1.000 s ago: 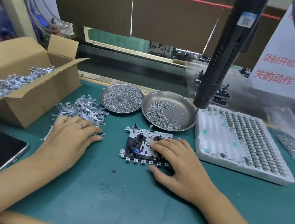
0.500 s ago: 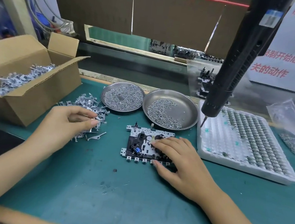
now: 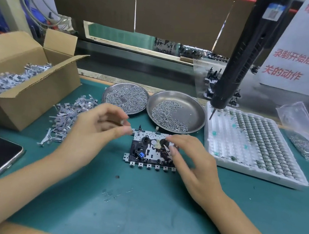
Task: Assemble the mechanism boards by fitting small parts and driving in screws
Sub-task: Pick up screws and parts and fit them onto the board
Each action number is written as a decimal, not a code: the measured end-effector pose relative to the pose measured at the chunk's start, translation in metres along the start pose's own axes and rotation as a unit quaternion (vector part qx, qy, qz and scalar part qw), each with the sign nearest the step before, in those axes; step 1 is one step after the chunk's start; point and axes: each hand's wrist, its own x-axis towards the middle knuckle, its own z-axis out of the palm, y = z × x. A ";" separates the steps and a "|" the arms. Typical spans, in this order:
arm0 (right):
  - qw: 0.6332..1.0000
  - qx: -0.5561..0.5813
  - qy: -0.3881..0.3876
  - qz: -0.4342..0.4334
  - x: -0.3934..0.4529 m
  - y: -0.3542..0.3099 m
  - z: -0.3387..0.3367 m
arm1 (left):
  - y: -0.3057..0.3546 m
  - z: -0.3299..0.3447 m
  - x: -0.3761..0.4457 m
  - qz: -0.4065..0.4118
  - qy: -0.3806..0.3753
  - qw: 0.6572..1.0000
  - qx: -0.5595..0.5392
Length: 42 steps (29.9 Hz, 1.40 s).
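— Progress on the mechanism board (image 3: 151, 150)?

— Partly built. Black spindles, a blue piece and several fittings already seated; flat on the green mat (image 3: 142, 209), just in front of the two steel dishes of screws (image 3: 176, 111). Electric screwdriver (image 3: 234, 68) hanging untouched above the white foam tray (image 3: 250, 144), so screw driving judged still to come.

— Left hand (image 3: 93, 128)?

— Raised just left of the board's upper left corner, fingers curled, thumb and forefinger pinched together. Probably a small metal part from the loose pile (image 3: 69, 117) beside it, but blurred; contents not confirmed.

— Right hand (image 3: 192, 165)?

— Over the board's right half, fingers extended, tips on or just above the right spindle. Contact unclear through motion blur. Nothing gripped.

— Remaining work?

— Fitting of the pinched part, then screws, as judged. Further stock in the cardboard box (image 3: 21, 86) far left.
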 end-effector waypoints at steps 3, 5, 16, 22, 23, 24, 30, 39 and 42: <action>0.990 0.116 0.016 0.080 0.003 -0.008 0.002 | -0.001 0.030 0.001 0.045 -0.083 0.995 -0.024; 0.981 0.153 0.012 0.122 0.004 -0.009 0.003 | -0.004 0.045 0.003 0.071 -0.119 0.990 -0.027; 0.967 0.156 0.036 0.196 0.005 0.002 0.002 | -0.020 0.044 0.008 0.165 -0.096 0.965 0.180; 0.981 0.092 -0.008 0.173 0.004 0.001 0.008 | -0.016 0.035 0.010 0.062 -0.102 0.976 0.182; 0.982 0.083 -0.016 0.167 0.004 0.001 0.008 | -0.016 0.034 0.011 0.044 -0.110 0.978 0.173; 0.984 0.075 -0.021 0.160 0.004 0.001 0.008 | -0.016 0.033 0.012 0.032 -0.118 0.978 0.171; 0.989 0.081 -0.020 0.121 0.002 -0.001 0.009 | -0.018 0.031 0.016 -0.036 -0.149 0.972 0.180; 0.986 0.084 -0.046 0.135 -0.001 -0.004 0.009 | -0.017 0.028 0.015 -0.056 -0.165 0.969 0.174; 0.982 0.093 -0.061 0.152 -0.001 -0.005 0.008 | -0.017 0.028 0.015 -0.058 -0.170 0.967 0.181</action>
